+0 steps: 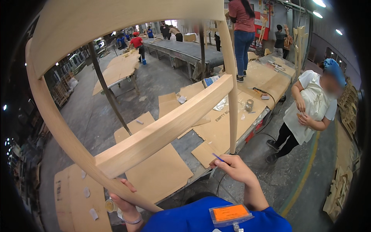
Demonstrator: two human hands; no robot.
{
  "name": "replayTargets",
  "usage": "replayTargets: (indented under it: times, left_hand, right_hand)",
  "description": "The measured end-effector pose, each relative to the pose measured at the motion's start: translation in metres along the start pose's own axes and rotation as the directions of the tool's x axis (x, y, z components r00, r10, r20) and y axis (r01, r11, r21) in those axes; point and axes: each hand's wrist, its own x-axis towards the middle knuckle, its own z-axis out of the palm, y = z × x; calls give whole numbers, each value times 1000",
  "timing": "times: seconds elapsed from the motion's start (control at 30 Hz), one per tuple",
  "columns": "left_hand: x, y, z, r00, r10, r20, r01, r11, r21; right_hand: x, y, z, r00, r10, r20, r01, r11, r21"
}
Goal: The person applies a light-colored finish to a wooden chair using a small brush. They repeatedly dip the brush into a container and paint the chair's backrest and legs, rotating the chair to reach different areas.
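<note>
A pale bare-wood chair frame (166, 125) fills the view, with two curved posts, a straight crossbar and a broad panel (127, 13) at the top. Around the lower part of its left post (65, 127) my left hand (125, 199) is wrapped. My right hand (235, 168) is closed in a pinch on a thin blue stick (217, 157), just beneath the right post (232, 116). Most of the stick is hidden by the fingers, so its exact kind does not show. Its tip points up and left, apart from the wood.
Flat cardboard (158, 174) covers the workbench, with a small tub (111, 205) near my left hand. Farther along are a glass jar (249, 104) and a corded tool (259, 91). A co-worker (309, 100) stands at the right; another person (244, 34) stands on the bench.
</note>
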Motion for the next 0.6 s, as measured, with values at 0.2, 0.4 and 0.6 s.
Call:
replayTargets:
  times: [0.2, 0.4, 0.6]
  left_hand:
    - [12, -6, 0, 997, 46, -62, -47, 999, -2]
    - [25, -4, 3, 999, 0, 43, 0, 1000, -14]
    - [34, -1, 9, 993, 2, 115, -3, 1000, 11]
  right_hand:
    - [-8, -33, -36, 995, -3, -98, 28, 964, 264]
    - [21, -88, -87, 781, -402, -478, 389, 912, -131]
    - [73, -174, -97, 563, -727, -393, 819, 554, 150]
